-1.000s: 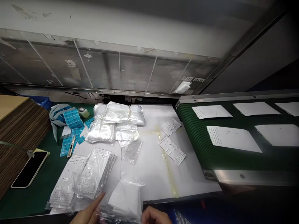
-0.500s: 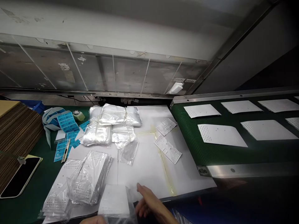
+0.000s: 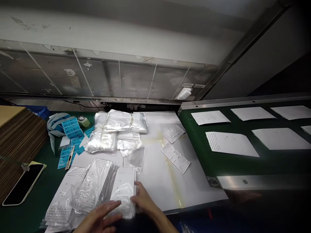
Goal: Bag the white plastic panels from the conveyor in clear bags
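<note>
A clear plastic bag holding white slotted panels (image 3: 123,181) lies at the front edge of the table, in front of me. My right hand (image 3: 143,198) grips its right edge, thumb on top and fingers at the side. My left hand (image 3: 102,216) has its fingers stretched apart against the lower left of the same bag. To the left, more bagged white panels (image 3: 97,181) lie in two overlapping piles. Two small white slotted boards (image 3: 175,158) rest on the white sheet, right of my hands.
Bundles of clear plastic bags (image 3: 119,121) lie farther back. A green conveyor (image 3: 196,142) on the right carries several white panels (image 3: 230,143). On the left are blue labels (image 3: 73,127), a utility knife (image 3: 70,158), a phone (image 3: 23,184) and stacked cardboard (image 3: 21,139).
The bagged panels have moved forward and now lie beside the other piles. My right hand has closed on their right edge, and my left hand has come farther into view against them.
</note>
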A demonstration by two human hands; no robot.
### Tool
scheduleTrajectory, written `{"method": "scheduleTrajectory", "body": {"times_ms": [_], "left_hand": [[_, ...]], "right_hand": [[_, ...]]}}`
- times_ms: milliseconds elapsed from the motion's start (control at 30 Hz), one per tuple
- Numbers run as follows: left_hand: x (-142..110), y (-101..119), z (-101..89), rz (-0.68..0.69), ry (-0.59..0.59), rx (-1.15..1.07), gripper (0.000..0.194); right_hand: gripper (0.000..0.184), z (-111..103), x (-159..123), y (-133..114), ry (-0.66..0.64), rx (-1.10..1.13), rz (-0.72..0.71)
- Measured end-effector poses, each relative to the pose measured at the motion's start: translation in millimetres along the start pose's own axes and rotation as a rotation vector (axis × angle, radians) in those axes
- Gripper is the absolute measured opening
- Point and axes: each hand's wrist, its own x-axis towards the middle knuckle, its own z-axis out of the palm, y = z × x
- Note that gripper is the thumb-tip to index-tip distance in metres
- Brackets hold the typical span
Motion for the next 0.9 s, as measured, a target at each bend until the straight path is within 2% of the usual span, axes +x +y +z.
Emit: {"method": "scheduleTrajectory", "body": {"times_ms": [100, 133, 200, 333, 367, 433, 500, 533, 633, 767, 833, 900], "left_hand": [[39, -12, -10.2, 0.002, 0.182, -0.047, 0.076], [51, -16, -13.1, 0.041, 0.245, 0.003, 0.085], [71, -20, -17.8, 0.178, 0.327, 0.197, 0.092], [86, -9, -16.6, 0.415, 0.295, 0.794, 0.073], [86, -4, -13.6, 0.466, 0.274, 0.93, 0.066], [85, 8, -5.6, 0.555, 0.232, 1.063, 0.054], [84, 19, 3.1, 0.555, 0.171, 0.945, 0.048], [85, 23, 7.3, 0.519, 0.136, 0.848, 0.048], [87, 34, 20.9, 0.358, -0.006, 0.492, 0.056], [89, 48, 44.6, 0.187, -0.267, 0.067, 0.059], [87, 55, 56.0, 0.211, -0.345, 0.039, 0.055], [83, 60, 63.9, 0.244, -0.383, 0.068, 0.052]], "right_hand": [[0.05, -8, 13, -5, 0.1, -0.225, -0.083], [0.045, -12, 17, -10, 0.154, -0.294, -0.104], [0.049, -20, 30, -26, 0.291, -0.393, -0.156], [0.081, -27, 69, -66, 0.514, -0.486, -0.282], [0.081, -27, 79, -74, 0.535, -0.497, -0.306], [0.06, -30, 89, -86, 0.547, -0.502, -0.345], [0.032, -36, 86, -94, 0.546, -0.481, -0.388], [0.026, -40, 78, -97, 0.545, -0.464, -0.414], [0.028, -53, 40, -103, 0.508, -0.416, -0.509], [0.037, -62, -14, -98, 0.35, -0.327, -0.609], [0.039, -64, -27, -86, 0.369, -0.387, -0.618], [0.039, -67, -29, -71, 0.475, -0.564, -0.655]]}}
